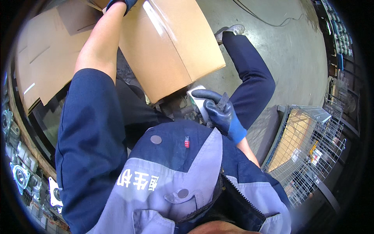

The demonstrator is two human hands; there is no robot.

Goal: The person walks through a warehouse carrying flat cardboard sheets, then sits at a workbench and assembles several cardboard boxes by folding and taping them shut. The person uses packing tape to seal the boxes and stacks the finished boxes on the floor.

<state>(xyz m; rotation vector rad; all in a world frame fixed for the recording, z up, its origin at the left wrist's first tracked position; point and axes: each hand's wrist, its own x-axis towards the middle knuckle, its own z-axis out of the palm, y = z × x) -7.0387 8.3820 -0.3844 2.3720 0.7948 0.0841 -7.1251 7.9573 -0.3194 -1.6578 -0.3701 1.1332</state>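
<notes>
A cardboard box (163, 58) lies before me, with a glossy strip of clear tape (154, 17) along part of its seam. My left arm reaches to the top edge of the picture. There my left hand (124, 3), in a dark blue glove, is mostly cut off at the box's far left side; its fingers are hidden. Just off the box's near edge, my right hand (217, 109) in a blue and black glove is closed on what looks like a tape roll (200, 101). A dark grey pointed piece (223, 101) sticks up from the same grip; its kind is unclear.
Flat cardboard sheets (49, 52) lie at the left, above a dark frame. Metal castings (20, 175) line the lower left rim. At the right stands a wire mesh cage (304, 146) holding cardboard. A cable (271, 23) runs over the floor, beyond my right shoe (235, 29).
</notes>
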